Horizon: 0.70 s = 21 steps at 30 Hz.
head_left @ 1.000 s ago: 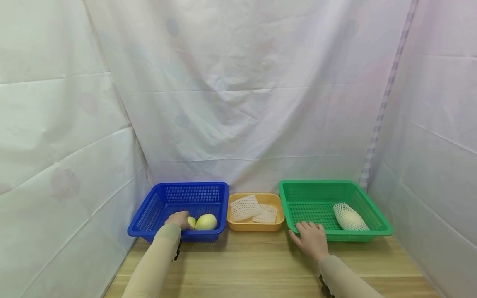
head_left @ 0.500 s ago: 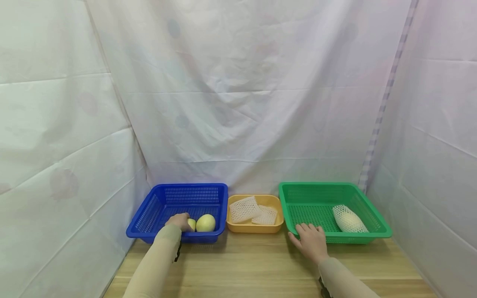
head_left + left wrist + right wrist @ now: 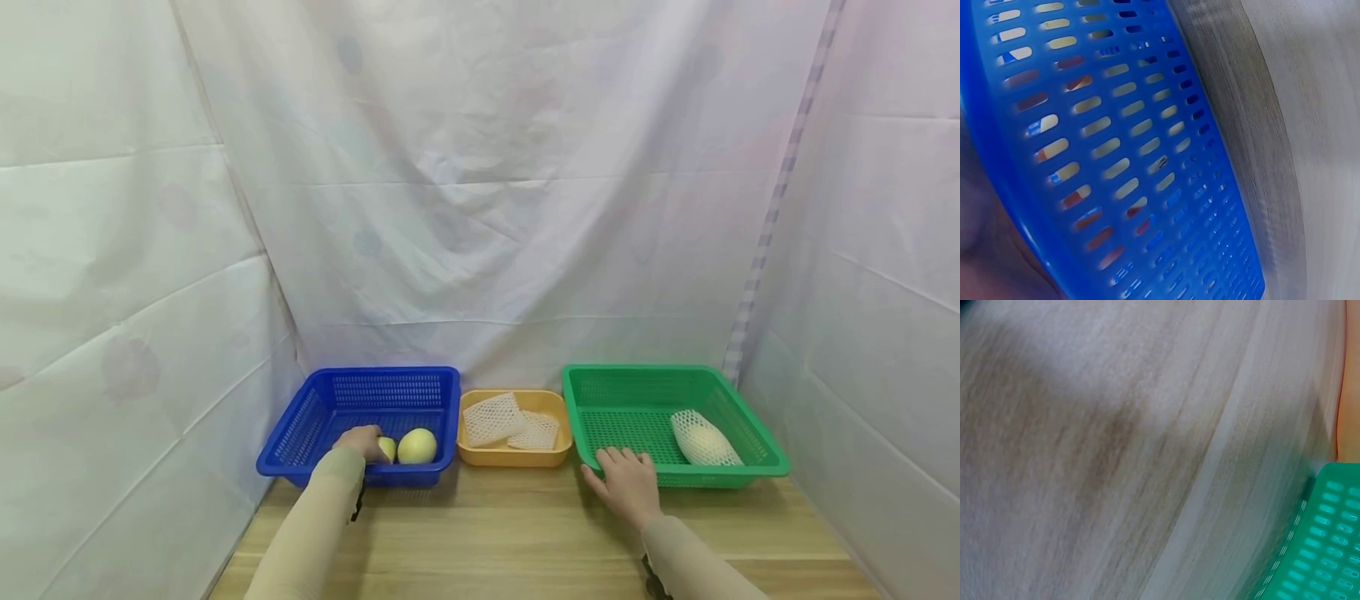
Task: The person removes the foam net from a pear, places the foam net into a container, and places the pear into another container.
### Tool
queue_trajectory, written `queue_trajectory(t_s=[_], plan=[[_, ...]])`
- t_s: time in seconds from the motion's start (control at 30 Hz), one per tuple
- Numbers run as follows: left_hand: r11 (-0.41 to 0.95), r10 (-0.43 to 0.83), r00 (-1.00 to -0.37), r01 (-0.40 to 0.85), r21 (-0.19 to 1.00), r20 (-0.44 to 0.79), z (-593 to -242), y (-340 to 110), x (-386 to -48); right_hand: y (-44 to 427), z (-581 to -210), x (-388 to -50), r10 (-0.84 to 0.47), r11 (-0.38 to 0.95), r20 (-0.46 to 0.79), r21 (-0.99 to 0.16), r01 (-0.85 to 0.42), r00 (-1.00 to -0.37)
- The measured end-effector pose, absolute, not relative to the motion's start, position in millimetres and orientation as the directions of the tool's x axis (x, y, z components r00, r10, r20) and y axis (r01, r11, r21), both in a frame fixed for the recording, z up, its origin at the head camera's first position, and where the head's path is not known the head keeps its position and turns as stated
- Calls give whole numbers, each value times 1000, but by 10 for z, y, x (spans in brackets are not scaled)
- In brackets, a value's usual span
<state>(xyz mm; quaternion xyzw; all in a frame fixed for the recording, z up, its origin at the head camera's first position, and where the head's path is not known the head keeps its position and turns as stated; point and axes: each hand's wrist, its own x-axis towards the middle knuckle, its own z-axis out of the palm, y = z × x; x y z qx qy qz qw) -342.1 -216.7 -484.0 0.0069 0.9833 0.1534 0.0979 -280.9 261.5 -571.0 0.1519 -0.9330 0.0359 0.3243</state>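
Observation:
In the head view my left hand (image 3: pixel 362 440) reaches over the front rim of the blue basket (image 3: pixel 393 372). Its fingers grip a pale yellow-green fruit (image 3: pixel 387 448), mostly hidden by the hand. Close by on the right lies a second such round fruit (image 3: pixel 417 447). Through the slots of the basket wall (image 3: pixel 1141 125) in the left wrist view, bits of fingers and pale fruit show. My right hand (image 3: pixel 630 485) rests on the front left rim of the green basket (image 3: pixel 641 370), fingers extended and holding nothing. A fruit in a white foam net (image 3: pixel 705 442) lies inside this basket, to the right.
Between the baskets stands a small yellow-orange tray (image 3: pixel 517 458) with two white foam nets, a left one (image 3: pixel 492 418) and a right one (image 3: pixel 537 433). All stand on a wooden table (image 3: pixel 480 533), with white cloth (image 3: pixel 480 208) hanging behind and at both sides.
The fruit beside my left hand has turned slightly and looks rounder now. Both hands have stayed where they were.

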Motion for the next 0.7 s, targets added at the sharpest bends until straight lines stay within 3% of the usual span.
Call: queue_trajectory(t_s=[0.7], plan=[[956, 12, -978, -49, 290, -206, -4685, -2157, -3353, 2598, -5689, -2791, -259, 949, 653, 35, -314, -711]])
